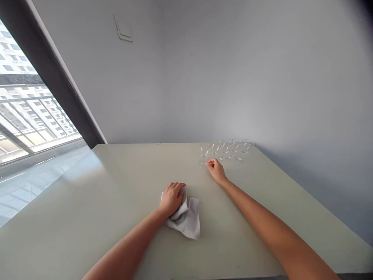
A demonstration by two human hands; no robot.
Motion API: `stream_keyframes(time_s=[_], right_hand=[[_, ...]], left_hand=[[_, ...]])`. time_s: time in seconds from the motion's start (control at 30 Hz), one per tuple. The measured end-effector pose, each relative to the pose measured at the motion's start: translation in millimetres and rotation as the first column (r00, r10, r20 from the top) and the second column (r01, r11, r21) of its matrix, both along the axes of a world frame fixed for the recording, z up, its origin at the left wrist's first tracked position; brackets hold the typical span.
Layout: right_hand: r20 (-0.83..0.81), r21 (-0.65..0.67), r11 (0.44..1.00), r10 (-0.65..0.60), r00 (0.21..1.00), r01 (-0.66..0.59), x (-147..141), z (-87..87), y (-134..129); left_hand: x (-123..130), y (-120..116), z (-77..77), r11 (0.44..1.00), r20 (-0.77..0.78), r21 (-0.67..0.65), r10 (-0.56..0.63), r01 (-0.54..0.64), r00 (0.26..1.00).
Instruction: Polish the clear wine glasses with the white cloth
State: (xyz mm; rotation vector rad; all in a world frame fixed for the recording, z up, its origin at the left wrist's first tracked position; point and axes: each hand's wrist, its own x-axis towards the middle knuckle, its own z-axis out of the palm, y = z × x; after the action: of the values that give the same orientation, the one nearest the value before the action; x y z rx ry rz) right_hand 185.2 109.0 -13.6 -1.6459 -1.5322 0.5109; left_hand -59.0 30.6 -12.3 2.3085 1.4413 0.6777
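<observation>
Daylight from left; table [87,166] corner glares

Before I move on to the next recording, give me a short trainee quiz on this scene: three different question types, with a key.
1. Multiple choice: what is nearest to the right hand?
A) the wall switch
B) the clear glasses
C) the balcony railing
2. True or false: the cloth lies under the right hand.
3. Fill in: beyond the far edge of the table stands a plain grey ____.

Key:
1. B
2. False; the cloth is under the left hand.
3. wall
</observation>
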Motion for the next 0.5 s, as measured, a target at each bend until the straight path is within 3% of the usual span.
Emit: stream_keyframes(time_s=[0.07,0.13,0.2,0.27,0.33,0.43,0.5], right_hand=[[0.019,0.02,0.992,0.121,0.992,-0.122,-11,6.1,-34],[0.085,0.004,0.936,0.352,0.932,-0.353,-28,13.2,-73],[0.209,-0.013,0.802,0.587,0.782,-0.598,-47,18.0,-110],[0.396,-0.022,0.641,0.71,0.582,-0.767,-65,18.5,-141],[0.523,-0.068,0.623,0.687,0.503,-0.78,-80,16.4,-164],[0.55,-0.133,0.687,0.651,0.523,-0.715,-93,16.7,-187],[0.476,-0.144,0.632,0.719,0.507,-0.761,-97,22.6,-198]], left_hand=[[-3,2,-1.4,1.0,-0.059,0.006,0.029,-0.029,0.998],[-5,3,-1.8,0.999,-0.104,0.016,0.05,-0.049,0.993],[-5,2,-1.3,0.997,-0.134,0.036,0.068,-0.064,0.989],[-5,0,-0.5,0.996,-0.158,0.053,0.085,-0.078,0.984],[-6,1,0.0,0.994,-0.178,0.052,0.1,-0.092,0.979],[-11,11,2.4,0.99,-0.209,0.043,0.144,-0.138,0.967],[-18,21,7.5,0.979,-0.229,0.065,0.204,-0.194,0.952]])
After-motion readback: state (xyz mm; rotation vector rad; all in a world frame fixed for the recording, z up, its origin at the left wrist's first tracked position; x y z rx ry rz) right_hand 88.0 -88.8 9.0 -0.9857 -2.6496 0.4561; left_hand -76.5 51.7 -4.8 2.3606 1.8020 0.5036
